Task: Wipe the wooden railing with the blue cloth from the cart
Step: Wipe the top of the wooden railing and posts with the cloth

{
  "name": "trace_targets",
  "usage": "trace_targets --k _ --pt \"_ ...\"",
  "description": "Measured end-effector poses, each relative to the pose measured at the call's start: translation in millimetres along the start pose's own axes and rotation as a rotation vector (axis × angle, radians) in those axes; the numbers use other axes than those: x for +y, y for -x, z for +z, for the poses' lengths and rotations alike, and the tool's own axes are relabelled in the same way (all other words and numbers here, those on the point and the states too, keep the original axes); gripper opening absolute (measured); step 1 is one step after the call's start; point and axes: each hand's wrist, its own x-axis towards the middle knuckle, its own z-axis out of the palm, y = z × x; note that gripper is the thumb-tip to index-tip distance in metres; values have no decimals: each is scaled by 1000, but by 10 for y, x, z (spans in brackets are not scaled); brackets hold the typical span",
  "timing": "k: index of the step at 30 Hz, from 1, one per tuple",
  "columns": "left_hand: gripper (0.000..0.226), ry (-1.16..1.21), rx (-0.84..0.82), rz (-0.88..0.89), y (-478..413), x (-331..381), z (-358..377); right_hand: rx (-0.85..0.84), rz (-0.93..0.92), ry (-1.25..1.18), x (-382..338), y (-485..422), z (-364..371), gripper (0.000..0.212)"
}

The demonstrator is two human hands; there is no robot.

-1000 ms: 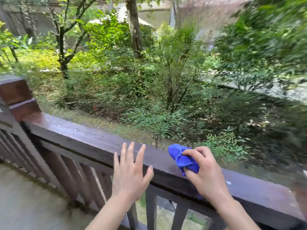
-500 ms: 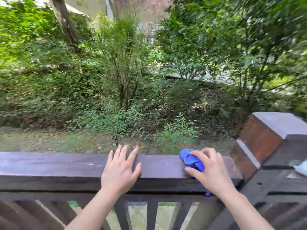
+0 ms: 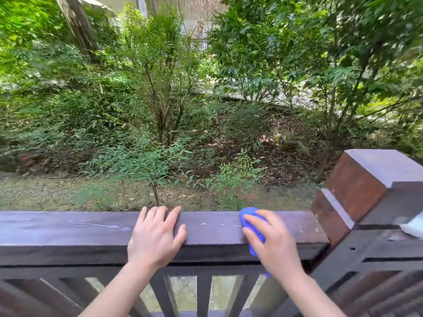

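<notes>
The wooden railing [image 3: 80,227] runs across the lower part of the view, with a flat dark top rail and vertical slats under it. At its right end it meets a square post [image 3: 357,186] with a reddish side and a pale flat cap.

The left hand [image 3: 155,239] lies flat on the top of the rail, near the middle of its length. The palm is down, the fingers are stretched to the far edge and slightly spread, and the thumb sits on the near edge. It holds nothing.

The right hand [image 3: 274,245] is on the rail too, to the right of the left hand and near the post, and the two hands are apart. This hand presses the blue cloth [image 3: 250,216] on the top of the rail. The fingers are curled over the cloth and cover most of it. The cloth is crumpled; a part shows at the far edge of the rail in front of the fingertips, and a small part hangs over the near edge under the palm.

Some pale streaks [image 3: 96,224] are visible on the rail top, left of the left hand. Behind the railing are green bushes [image 3: 160,110] and bare ground.
</notes>
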Motion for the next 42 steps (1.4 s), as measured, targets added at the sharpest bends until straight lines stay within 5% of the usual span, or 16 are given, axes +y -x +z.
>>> trace_targets --k 2,7,12,17,23,28,32,37,42 --pt "57 -1 2 2 4 10 -1 -43 -113 22 82 -41 -33 22" --pt "57 19 9 -7 9 17 -3 37 213 111 313 -353 -202 17" --pt "57 28 20 -2 22 6 23 -108 -178 24 -17 -58 45 25" --pt "56 42 27 -8 35 5 33 3 128 119 199 -512 -51 20" --pt "56 37 25 -11 39 -16 46 -126 -243 5 -241 -161 277 24" --pt "56 37 21 -15 38 6 22 -49 44 34 -254 -471 286 22" --pt "55 22 22 5 31 -5 18 -208 -321 -67 -597 -163 483 25" --pt "56 20 -1 17 32 22 -29 -128 -53 -1 -554 -587 527 25" --pt "59 117 -34 39 69 -69 -159 -255 -343 -57 -838 -365 711 26"
